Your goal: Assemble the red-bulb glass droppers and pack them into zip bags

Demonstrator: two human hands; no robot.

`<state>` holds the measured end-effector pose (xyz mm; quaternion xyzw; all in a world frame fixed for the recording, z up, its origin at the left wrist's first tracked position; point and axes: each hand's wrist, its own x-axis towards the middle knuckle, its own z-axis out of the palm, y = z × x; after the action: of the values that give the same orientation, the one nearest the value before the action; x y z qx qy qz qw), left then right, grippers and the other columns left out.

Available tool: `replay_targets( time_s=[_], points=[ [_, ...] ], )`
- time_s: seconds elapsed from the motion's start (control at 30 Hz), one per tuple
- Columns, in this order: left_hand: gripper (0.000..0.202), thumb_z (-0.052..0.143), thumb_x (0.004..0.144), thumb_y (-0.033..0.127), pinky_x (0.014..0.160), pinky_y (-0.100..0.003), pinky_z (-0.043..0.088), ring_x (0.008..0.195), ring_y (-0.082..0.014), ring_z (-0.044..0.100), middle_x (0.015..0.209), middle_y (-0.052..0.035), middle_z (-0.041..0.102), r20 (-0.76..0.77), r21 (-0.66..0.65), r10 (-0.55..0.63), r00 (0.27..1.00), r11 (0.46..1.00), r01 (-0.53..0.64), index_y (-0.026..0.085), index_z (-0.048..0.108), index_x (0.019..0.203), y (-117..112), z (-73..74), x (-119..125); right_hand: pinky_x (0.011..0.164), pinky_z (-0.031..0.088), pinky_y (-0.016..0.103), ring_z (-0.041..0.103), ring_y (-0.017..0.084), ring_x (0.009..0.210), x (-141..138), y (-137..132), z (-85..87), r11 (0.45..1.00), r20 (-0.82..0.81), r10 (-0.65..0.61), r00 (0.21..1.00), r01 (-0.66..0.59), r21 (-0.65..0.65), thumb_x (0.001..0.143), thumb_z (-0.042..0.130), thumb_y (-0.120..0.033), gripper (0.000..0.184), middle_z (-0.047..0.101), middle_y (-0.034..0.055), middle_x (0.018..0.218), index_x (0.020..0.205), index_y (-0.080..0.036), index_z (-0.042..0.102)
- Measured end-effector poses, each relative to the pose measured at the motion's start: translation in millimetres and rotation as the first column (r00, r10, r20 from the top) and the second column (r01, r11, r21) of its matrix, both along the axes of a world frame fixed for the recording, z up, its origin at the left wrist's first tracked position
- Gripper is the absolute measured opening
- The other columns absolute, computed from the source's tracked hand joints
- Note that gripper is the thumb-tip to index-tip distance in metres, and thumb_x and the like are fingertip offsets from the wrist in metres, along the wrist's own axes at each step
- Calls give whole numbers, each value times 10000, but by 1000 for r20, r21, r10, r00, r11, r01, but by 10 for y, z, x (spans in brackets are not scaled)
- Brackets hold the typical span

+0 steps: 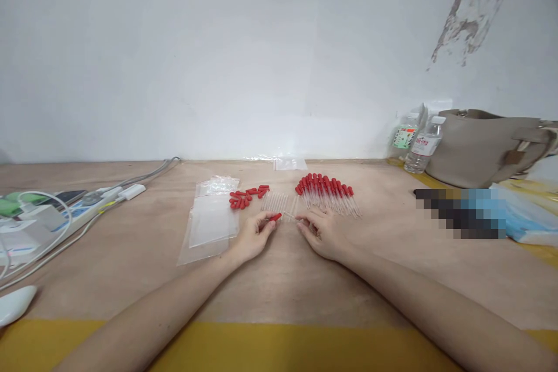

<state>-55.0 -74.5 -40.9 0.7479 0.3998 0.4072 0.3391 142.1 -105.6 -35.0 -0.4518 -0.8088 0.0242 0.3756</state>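
Over the tan tabletop (288,296), your left hand (257,234) pinched a small red bulb (276,217); your right hand (321,232) pinched a thin clear tube (289,216), its end near the bulb. Beyond lay a row of bare clear tubes (274,202), between loose red bulbs (241,204) and fanned red-topped clear droppers (325,186), with flat transparent plastic bags (210,222) farther left.

From where I stand, a pale grey-white wall (235,58) fills the background, its surface scuffed and peeling in a brownish patch (468,23) high on the right. Against it sits a light-brown wood-grained tabletop (131,282), banded yellow (244,349) along the near edge. Soft, even light falls across both.
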Motion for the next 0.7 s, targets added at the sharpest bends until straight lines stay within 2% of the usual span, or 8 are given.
replay_targets(
  time_s=[0.17, 0.27, 0.47, 0.57, 0.7],
  points=[
    [271, 485, 781, 276, 726, -333, 485, 786, -185, 625, 836, -75, 658, 52, -71, -20, 998, 997, 24, 127, 552, 997, -9, 8, 10, 741, 281, 302, 523, 120, 670, -33, -7, -9, 1000, 18, 17, 1000, -17, 11, 833, 416, -240, 193, 596, 22, 776, 938, -185, 570],
    [281, 528, 760, 299, 690, -306, 478, 752, -175, 610, 847, -74, 645, 30, -45, -2, 1000, 999, 3, 125, 564, 976, -20, 23, 24, 731, 279, 295, 514, 113, 655, -53, -16, -16, 999, 11, 39, 999, -39, 7, 829, 430, -232, 170, 591, 7, 751, 921, -185, 565],
    [250, 504, 782, 345, 539, -224, 425, 564, -115, 525, 664, -16, 603, 20, -7, -5, 1000, 1000, 5, 123, 599, 848, -15, 46, 7, 677, 287, 274, 490, 113, 636, -94, -23, -32, 995, -18, 104, 994, -103, 15, 828, 455, -267, 156, 568, -5, 663, 775, -169, 564],
    [233, 498, 790, 333, 570, -226, 420, 608, -123, 530, 700, -15, 613, -31, 49, -9, 999, 999, 10, 138, 614, 844, -17, 62, -33, 692, 274, 285, 485, 107, 613, -53, -12, -27, 990, 13, 140, 990, -140, 13, 839, 450, -268, 157, 582, -9, 672, 827, -180, 580],
    [211, 491, 803, 310, 645, -240, 422, 716, -147, 550, 785, -32, 625, -166, 124, -65, 984, 989, 86, 147, 619, 844, -50, 99, -67, 697, 246, 294, 470, 99, 596, 46, 3, 2, 986, 128, 161, 979, -166, 27, 843, 444, -236, 158, 611, -10, 726, 900, -200, 588]
  ],
)
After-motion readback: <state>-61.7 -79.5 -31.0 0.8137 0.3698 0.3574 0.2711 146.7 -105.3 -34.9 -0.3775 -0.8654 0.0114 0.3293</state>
